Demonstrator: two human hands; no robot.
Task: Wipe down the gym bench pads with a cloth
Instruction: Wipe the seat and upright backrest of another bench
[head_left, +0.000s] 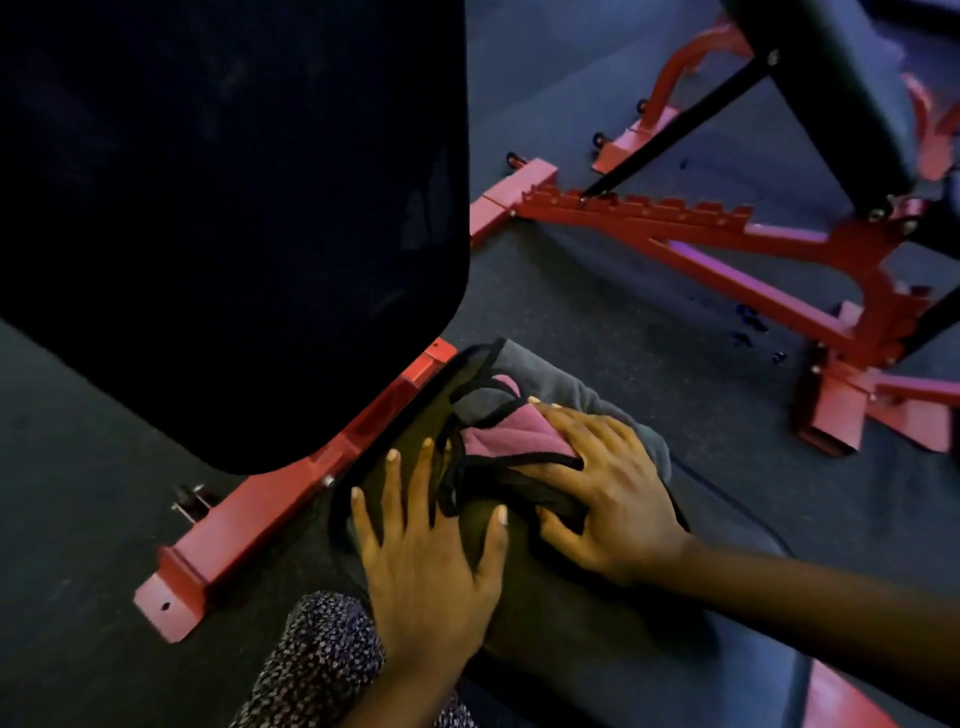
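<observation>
A large black bench pad (223, 208) is filling the upper left of the frame, tilting upward, its rounded lower corner hanging near the centre. Below it, at lower centre, a bundle of cloth (498, 431) is lying bunched on the dark floor: grey fabric with a pink patch showing and thin black edging looping across it. A second dark pad (841, 83) is slanting in the upper right.

Dim scene, purplish cast; back pad (228, 208) nearly black, detail lost; soft blur, wide-angle edge bending.
</observation>
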